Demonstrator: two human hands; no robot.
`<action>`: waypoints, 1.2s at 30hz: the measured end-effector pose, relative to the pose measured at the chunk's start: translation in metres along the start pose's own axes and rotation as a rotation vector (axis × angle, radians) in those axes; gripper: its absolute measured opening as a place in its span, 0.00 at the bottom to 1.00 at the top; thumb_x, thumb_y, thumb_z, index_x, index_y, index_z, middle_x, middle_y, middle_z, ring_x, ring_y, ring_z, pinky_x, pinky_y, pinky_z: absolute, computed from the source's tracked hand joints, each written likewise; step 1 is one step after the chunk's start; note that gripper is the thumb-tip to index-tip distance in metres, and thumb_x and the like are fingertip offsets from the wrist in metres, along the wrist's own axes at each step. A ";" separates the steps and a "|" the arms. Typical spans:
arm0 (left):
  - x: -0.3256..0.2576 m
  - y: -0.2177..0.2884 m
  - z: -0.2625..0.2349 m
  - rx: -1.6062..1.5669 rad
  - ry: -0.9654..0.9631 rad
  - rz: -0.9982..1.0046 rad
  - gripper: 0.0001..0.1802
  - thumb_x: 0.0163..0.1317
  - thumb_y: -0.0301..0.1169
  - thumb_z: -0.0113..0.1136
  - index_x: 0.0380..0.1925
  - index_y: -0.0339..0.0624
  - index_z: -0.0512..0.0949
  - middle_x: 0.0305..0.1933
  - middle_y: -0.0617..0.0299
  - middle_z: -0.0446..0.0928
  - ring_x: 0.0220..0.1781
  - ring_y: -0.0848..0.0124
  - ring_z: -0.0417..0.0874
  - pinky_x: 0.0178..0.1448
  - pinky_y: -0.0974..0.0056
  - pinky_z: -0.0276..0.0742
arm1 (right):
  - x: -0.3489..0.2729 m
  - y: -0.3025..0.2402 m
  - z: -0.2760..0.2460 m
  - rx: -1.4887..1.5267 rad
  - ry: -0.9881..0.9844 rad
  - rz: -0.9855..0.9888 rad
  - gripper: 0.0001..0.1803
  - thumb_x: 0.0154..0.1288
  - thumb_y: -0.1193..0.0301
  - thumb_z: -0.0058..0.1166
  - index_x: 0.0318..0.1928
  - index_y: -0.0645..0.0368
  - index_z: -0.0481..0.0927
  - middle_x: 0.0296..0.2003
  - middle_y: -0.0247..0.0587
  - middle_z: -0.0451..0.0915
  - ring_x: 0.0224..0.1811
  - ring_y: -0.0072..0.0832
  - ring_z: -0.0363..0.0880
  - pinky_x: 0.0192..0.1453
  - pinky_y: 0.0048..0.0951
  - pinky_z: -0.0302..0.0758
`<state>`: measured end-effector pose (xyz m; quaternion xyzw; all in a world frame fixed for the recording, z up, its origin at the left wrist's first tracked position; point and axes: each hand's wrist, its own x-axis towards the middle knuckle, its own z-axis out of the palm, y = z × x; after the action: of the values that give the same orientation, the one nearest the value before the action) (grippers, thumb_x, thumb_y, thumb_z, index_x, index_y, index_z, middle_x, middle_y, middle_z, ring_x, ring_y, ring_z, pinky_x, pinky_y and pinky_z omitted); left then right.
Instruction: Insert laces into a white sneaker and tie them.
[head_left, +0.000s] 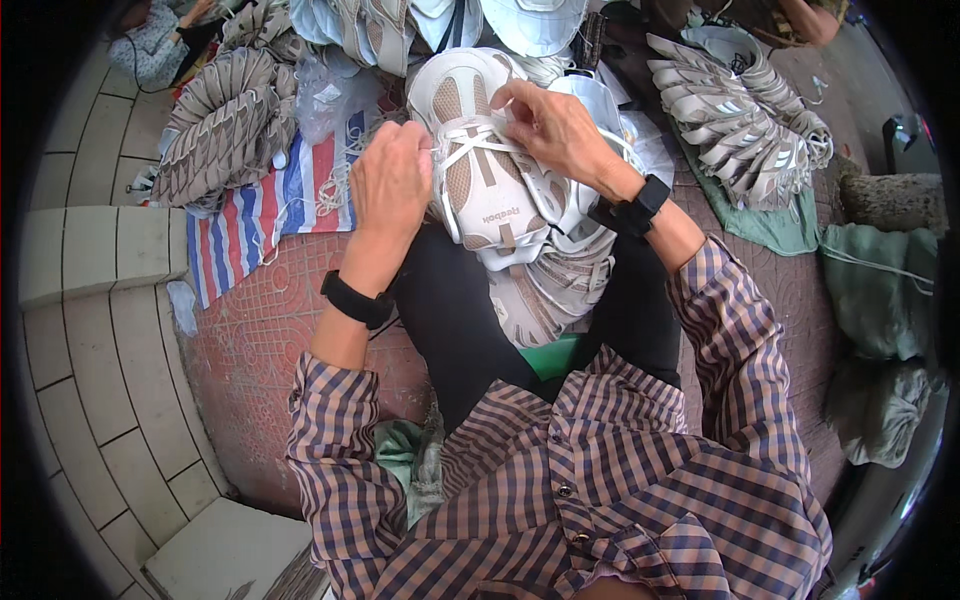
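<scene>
A white and tan shoe upper [492,185] rests at my knees, its tongue end toward me. White shoelace [470,140] crosses over its middle. At the upper's left edge, my left hand [392,178] is closed, with the fingers pinched on the lace. My right hand [562,130] bends its thumb and fingers together on the lace at the right edge; its fingertips partly hide the eyelets there. Beneath lie more stacked uppers [540,300] of the same kind, between my legs.
Rows of nested shoe uppers lie at the left [225,125] and right [740,115]. More uppers [385,30] are piled ahead. A striped sheet [255,235] with loose laces covers the ground. Green sacks [875,290] stand at the right; a person [150,50] sits far left.
</scene>
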<state>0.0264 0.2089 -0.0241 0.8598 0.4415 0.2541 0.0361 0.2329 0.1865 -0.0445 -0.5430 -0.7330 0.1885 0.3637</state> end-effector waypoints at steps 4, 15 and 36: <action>0.001 -0.003 0.005 0.049 -0.029 0.081 0.04 0.50 0.24 0.54 0.27 0.39 0.71 0.26 0.52 0.69 0.30 0.53 0.75 0.33 0.54 0.71 | 0.002 -0.001 0.002 -0.032 -0.022 0.015 0.10 0.52 0.73 0.50 0.38 0.56 0.72 0.22 0.43 0.75 0.28 0.42 0.75 0.32 0.38 0.69; -0.030 0.026 0.014 -0.200 0.005 -0.198 0.24 0.52 0.27 0.57 0.51 0.38 0.64 0.45 0.47 0.66 0.46 0.50 0.72 0.46 0.55 0.70 | -0.038 -0.023 0.019 -0.039 0.207 0.195 0.20 0.53 0.72 0.52 0.47 0.63 0.66 0.35 0.51 0.74 0.40 0.44 0.74 0.41 0.40 0.70; -0.042 0.032 0.032 -0.114 0.279 -0.137 0.13 0.48 0.19 0.51 0.37 0.38 0.69 0.34 0.53 0.73 0.39 0.56 0.74 0.41 0.56 0.71 | -0.051 -0.030 0.001 -0.608 0.044 -0.324 0.09 0.46 0.71 0.51 0.33 0.52 0.75 0.38 0.37 0.67 0.45 0.30 0.65 0.44 0.32 0.62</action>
<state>0.0448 0.1625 -0.0600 0.7807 0.4844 0.3928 0.0405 0.2203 0.1285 -0.0419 -0.5072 -0.8242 -0.1105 0.2263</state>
